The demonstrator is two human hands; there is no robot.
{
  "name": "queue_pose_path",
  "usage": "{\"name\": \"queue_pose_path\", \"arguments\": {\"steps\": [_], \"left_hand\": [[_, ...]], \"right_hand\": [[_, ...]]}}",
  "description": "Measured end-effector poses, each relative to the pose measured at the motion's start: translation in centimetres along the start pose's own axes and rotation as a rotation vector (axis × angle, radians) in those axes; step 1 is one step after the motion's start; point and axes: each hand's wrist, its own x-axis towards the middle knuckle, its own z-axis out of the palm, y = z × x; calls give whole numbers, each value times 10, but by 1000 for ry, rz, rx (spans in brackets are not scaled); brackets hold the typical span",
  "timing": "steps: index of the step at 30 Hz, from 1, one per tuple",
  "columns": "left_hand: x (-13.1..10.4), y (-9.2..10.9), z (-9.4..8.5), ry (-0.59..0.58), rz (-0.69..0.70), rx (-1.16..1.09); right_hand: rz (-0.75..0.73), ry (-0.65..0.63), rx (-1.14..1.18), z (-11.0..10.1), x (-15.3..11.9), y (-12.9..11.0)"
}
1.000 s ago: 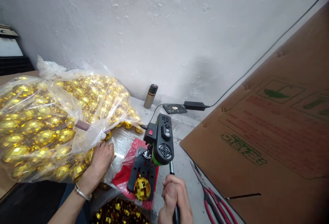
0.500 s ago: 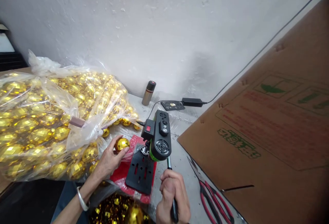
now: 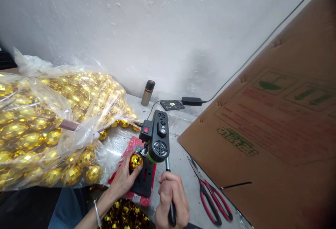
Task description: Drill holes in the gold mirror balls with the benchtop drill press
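Note:
Between the thumb and fingers of my left hand (image 3: 125, 177) is a gold mirrored ball (image 3: 135, 161). The ball is over the left side of a black slotted base plate (image 3: 143, 184), beside the head of a small black bench drill press (image 3: 160, 136). My right hand (image 3: 172, 198) is wrapped round the black grip of the press's lever (image 3: 168, 166), to the right of the base. Red plastic wrapping (image 3: 131, 146) lies under the base. The underside of the drill head is hidden from above.
A clear bag (image 3: 78, 136) of gold balls fills the left. Loose gold pieces (image 3: 126, 215) lie below the table edge. Red-handled scissors (image 3: 210, 194) and a cardboard box (image 3: 252, 124) are at right. A spray can (image 3: 148, 93) and power adapter (image 3: 193, 101) stand behind.
My left hand has carried the gold ball right, from beside the press to over its base plate. My right hand keeps its grip on the lever. The view has shifted slightly.

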Motion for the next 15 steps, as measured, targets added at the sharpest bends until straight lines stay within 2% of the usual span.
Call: {"name": "queue_pose_path", "arguments": {"steps": [3, 6, 9, 15], "left_hand": [[-6, -5, 5, -51, 156, 71], [-8, -8, 9, -44, 257, 136], [-5, -6, 14, -37, 276, 207], [5, 3, 15, -155, 240, 339]], "right_hand": [[59, 28, 0, 2, -4, -3], [153, 51, 16, 5, -7, -10], [226, 69, 47, 7, -7, -18], [253, 103, 71, 11, -4, -26]]}}
